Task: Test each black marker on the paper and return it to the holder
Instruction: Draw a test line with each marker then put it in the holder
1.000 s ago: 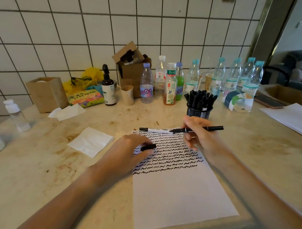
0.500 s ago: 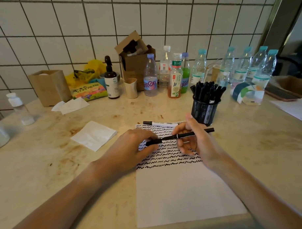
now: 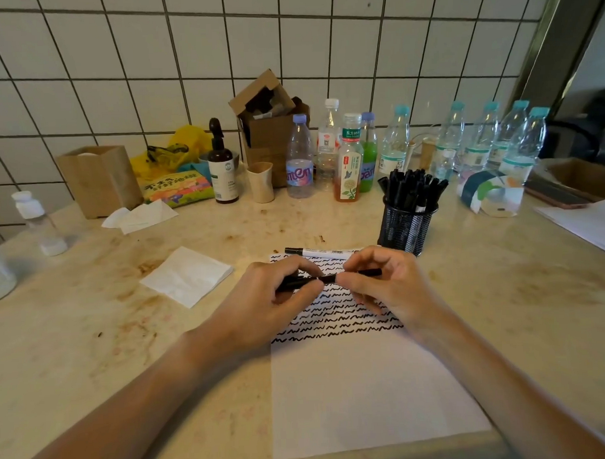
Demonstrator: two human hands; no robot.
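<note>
Left to right, head view. Folded white napkin [image 3: 187, 276] at 9 o'clock of the paper, flat on the stained worktop [image 3: 92, 339].

Left hand [image 3: 262, 301] over the paper's upper left, fingers and thumb curled round the left end of a black marker [image 3: 327, 279], probably the cap end. Marker held level above the paper [image 3: 368, 392], running from 9 to 3 o'clock between the two hands.

Right hand [image 3: 385, 288] at 3 o'clock of the left one, thumb and fingertips pinching the marker's barrel, its far end showing beyond the fingers. Seam between cap and barrel not clearly visible; whether the cap is fully seated cannot be told.

Paper beneath: upper part filled with rows of black squiggles, lower part blank. A white-barrelled pen [image 3: 317, 253] along its top edge at 12 o'clock.

Black mesh holder [image 3: 405, 231] at 1 o'clock of the hands, upright, packed with black markers, near the paper's top right corner.

Step in hand, as judged: capping or uncapping one marker, most likely capping after a test line. Next move, if capped: a lift toward 1 o'clock and a tip-down drop into a gap among the crowded markers, without tipping the holder. If uncapped: a short squiggle under the last row.
</note>
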